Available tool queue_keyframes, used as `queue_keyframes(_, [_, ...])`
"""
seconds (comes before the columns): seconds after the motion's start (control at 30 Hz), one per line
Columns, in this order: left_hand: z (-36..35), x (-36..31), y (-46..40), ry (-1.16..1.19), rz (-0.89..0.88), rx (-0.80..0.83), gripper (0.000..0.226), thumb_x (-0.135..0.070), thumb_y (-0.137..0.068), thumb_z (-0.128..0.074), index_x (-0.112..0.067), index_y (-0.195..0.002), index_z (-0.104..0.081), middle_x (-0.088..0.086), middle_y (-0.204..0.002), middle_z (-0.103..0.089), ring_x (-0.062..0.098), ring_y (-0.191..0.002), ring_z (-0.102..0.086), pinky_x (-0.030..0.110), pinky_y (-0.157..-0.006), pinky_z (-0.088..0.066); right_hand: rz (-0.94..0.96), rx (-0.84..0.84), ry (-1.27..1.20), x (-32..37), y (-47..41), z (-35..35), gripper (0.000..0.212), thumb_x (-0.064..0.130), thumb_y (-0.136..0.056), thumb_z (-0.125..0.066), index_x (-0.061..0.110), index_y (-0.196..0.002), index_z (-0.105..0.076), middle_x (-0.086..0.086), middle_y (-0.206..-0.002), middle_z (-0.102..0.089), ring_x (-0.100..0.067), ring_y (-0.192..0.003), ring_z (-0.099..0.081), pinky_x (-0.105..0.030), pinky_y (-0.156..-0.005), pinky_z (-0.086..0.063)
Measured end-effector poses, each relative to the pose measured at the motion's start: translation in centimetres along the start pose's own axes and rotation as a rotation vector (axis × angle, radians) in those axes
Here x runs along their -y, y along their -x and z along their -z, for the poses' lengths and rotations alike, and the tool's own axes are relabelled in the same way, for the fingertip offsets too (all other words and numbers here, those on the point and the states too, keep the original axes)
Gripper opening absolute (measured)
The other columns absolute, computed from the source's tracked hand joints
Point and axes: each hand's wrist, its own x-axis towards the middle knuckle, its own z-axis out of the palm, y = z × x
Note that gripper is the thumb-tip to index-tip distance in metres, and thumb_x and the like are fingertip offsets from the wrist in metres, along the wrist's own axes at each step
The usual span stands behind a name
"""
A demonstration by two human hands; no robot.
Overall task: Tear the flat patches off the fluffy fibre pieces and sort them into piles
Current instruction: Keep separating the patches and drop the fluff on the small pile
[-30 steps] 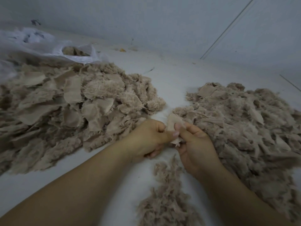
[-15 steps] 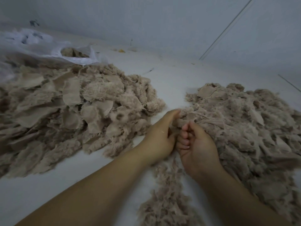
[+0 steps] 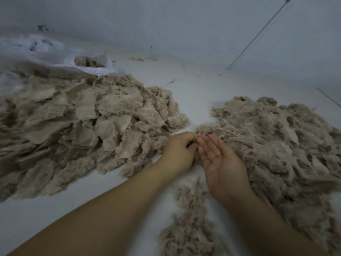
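Left hand: your left hand is curled, fingertips pinched together at the near edge of the right pile; what it pinches, you cannot tell.
Right hand: your right hand lies palm up, fingers straight and holding nothing, touching the left.
Left pile: fluffy pieces with flat patches, well apart from the right pile.
Near pile: loose fibre between your forearms.
Surface: white.
Plastic bag: behind the left pile.

Hands between two fibre piles

Left hand curled, right hand palm-up with straight fingers — left pile, right pile and a small fluff heap on the white surface.
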Motion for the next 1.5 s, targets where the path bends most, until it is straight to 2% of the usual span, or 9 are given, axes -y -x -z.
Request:
queue_keyframes(0.17, [1.1, -0.3, 1.0, 0.143, 0.044, -0.084, 0.031, -0.002, -0.099, -0.048, -0.016, -0.073, -0.058, -0.012, -0.050, -0.048, 0.001, -0.045, -0.039, 0.019, -0.048, -0.033, -0.099, -0.072, 0.010, 0.1, -0.7, 0.3, 0.041, 0.021, -0.107, -0.042, 0.000, -0.142, -0.047, -0.014, -0.141, -0.055, -0.026, -0.131, -0.054, -0.037, -0.110, -0.043])
queue_keyframes(0.33, [0.9, -0.3, 1.5, 0.157, -0.002, -0.162, 0.022, 0.006, -0.091, -0.057, -0.014, -0.101, -0.060, 0.012, -0.084, -0.060, 0.015, -0.071, -0.055, 0.032, -0.067, -0.052, -0.056, 0.015, 0.031, -0.2, -0.7, 0.4, 0.028, 0.009, -0.101, -0.051, -0.005, -0.125, -0.058, -0.016, -0.117, -0.071, -0.020, -0.106, -0.071, -0.026, -0.084, -0.059])
queue_keyframes(0.5, [0.7, -0.8, 2.5, 0.035, -0.330, -0.195, 0.029, 0.020, -0.074, -0.045, -0.002, -0.080, -0.063, 0.010, -0.088, -0.064, 0.020, -0.087, -0.063, 0.035, -0.079, -0.054, -0.065, 0.096, 0.107, -0.1, -0.6, 0.3, 0.024, 0.019, -0.101, -0.051, 0.000, -0.104, -0.065, -0.019, -0.103, -0.073, -0.025, -0.097, -0.072, -0.031, -0.079, -0.059])
queue_keyframes(0.6, [0.7, -1.0, 2.8, 0.119, -0.300, -0.153, 0.035, 0.022, -0.067, -0.037, -0.002, -0.075, -0.061, 0.015, -0.094, -0.068, 0.023, -0.097, -0.066, 0.032, -0.088, -0.054, -0.091, 0.109, 0.126, 0.0, -0.5, 0.2, 0.033, 0.025, -0.101, -0.051, -0.003, -0.111, -0.064, -0.023, -0.108, -0.071, -0.030, -0.102, -0.071, -0.034, -0.078, -0.059])
queue_keyframes(0.77, [0.7, -1.2, 2.8, 0.185, -0.160, -0.203, 0.028, 0.018, -0.083, -0.045, -0.003, -0.081, -0.065, 0.018, -0.087, -0.070, 0.040, -0.079, -0.064, 0.041, -0.068, -0.054, -0.047, 0.113, 0.170, -0.3, -0.4, 0.5, 0.025, 0.004, -0.097, -0.056, -0.004, -0.120, -0.059, -0.020, -0.111, -0.072, -0.029, -0.107, -0.070, -0.034, -0.087, -0.059])
queue_keyframes(0.87, [0.9, -1.5, 2.8, 0.198, -0.131, -0.235, 0.026, 0.010, -0.086, -0.060, -0.015, -0.097, -0.060, 0.011, -0.094, -0.067, 0.027, -0.085, -0.064, 0.038, -0.073, -0.054, -0.055, 0.120, 0.176, -0.3, -0.2, 0.4, 0.015, -0.002, -0.097, -0.054, 0.000, -0.109, -0.062, -0.020, -0.101, -0.075, -0.028, -0.092, -0.075, -0.031, -0.070, -0.060])
queue_keyframes(1.03, [1.4, -1.0, 2.3, 0.242, 0.004, -0.317, 0.033, 0.003, -0.083, -0.070, -0.020, -0.100, -0.056, 0.007, -0.089, -0.056, 0.013, -0.073, -0.054, 0.028, -0.069, -0.050, -0.054, 0.084, 0.158, -0.4, -0.2, 0.6, 0.015, -0.003, -0.095, -0.057, 0.002, -0.108, -0.064, -0.021, -0.100, -0.075, -0.029, -0.093, -0.075, -0.033, -0.071, -0.061])
queue_keyframes(1.2, [2.0, -0.5, 1.8, 0.360, 0.178, -0.207, 0.010, -0.007, -0.089, -0.067, 0.001, -0.085, -0.064, 0.016, -0.065, -0.057, 0.017, -0.046, -0.049, 0.024, -0.043, -0.042, -0.042, 0.045, 0.166, -0.2, -0.2, 0.5, 0.013, -0.003, -0.092, -0.061, 0.001, -0.103, -0.066, -0.023, -0.098, -0.075, -0.029, -0.087, -0.075, -0.036, -0.070, -0.062])
queue_keyframes(1.5, [2.5, -0.9, 1.9, 0.336, 0.133, -0.031, 0.010, -0.005, -0.090, -0.065, -0.006, -0.080, -0.066, 0.006, -0.054, -0.053, 0.013, -0.039, -0.044, 0.018, -0.038, -0.036, -0.053, 0.178, 0.190, -0.1, 0.0, 0.7, 0.033, 0.014, -0.082, -0.070, -0.010, -0.105, -0.066, -0.028, -0.105, -0.072, -0.035, -0.096, -0.073, -0.035, -0.075, -0.060])
